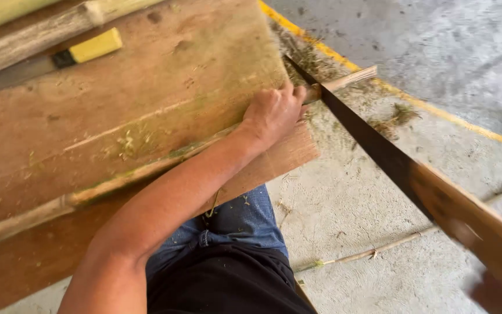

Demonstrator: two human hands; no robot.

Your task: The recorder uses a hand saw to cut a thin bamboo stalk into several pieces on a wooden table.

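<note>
My left hand point(274, 113) presses a long bamboo stick point(117, 183) down against a brown wooden board point(146, 87), gripping it near the board's right edge. The stick's cut end point(350, 78) juts past the edge. My right hand point(498, 285), blurred at the lower right corner, grips the wooden handle point(466, 218) of a hand saw. Its dark blade point(361, 131) runs up-left and crosses the stick just right of my left hand.
A yellow-handled tool point(88, 49) and thicker bamboo poles point(24, 35) lie at the board's far side. Sawdust and fibres litter the concrete floor point(379, 192). A thin stick point(373, 253) lies on the floor. A yellow painted line point(425, 104) crosses the floor.
</note>
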